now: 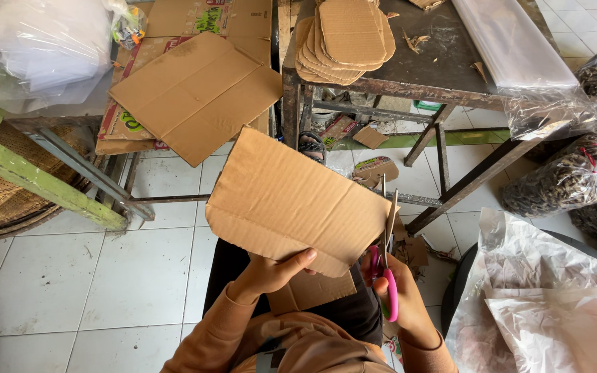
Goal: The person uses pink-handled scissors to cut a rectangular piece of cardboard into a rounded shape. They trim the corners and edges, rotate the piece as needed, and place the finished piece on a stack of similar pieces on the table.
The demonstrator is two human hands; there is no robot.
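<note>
With the left hand [271, 273] pinching the cardboard sheet [291, 200] at its lower edge in mid-frame and the right hand [399, 293] closed on the pink scissors [387, 259], blades parted at its right edge, the floppy sheet could sag and skew the cut

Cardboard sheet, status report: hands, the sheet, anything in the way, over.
Left hand grips cardboard sheet at its lower edge. Right hand holds pink-handled scissors, blades open at sheet's right edge. Nothing blocking the blades.

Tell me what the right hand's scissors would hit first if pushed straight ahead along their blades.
Probably the right edge of the cardboard sheet: the scissors in the right hand point up along it, open, though depth is unclear.
</note>
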